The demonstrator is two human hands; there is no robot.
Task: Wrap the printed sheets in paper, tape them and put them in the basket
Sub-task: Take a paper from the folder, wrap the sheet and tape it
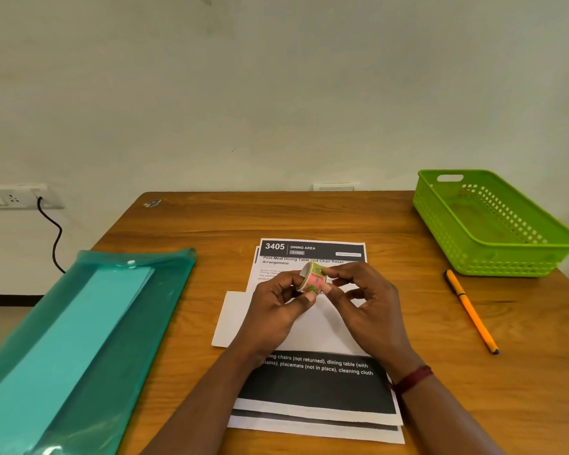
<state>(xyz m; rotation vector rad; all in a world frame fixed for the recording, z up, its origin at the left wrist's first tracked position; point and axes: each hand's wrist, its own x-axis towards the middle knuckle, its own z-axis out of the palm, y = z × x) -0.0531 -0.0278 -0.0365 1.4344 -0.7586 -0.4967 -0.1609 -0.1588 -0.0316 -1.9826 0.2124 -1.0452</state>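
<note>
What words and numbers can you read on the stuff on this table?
"3405": black header of the printed sheets.
"DINING AREA": same header.
"Post-Meal Dining Table and Chair Reset Arrangement": title below it.
"...ing chairs (not returned), dining table (with ...stains), placemats (not in place), cleaning cloth": lower black band, line starts hidden.
Small grey print: too small to read.
tape roll, pen, basket: no readable text.

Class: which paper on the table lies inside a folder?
The pale teal paper, inside the green folder at left; the printed sheets and white sheet lie outside it.
</note>
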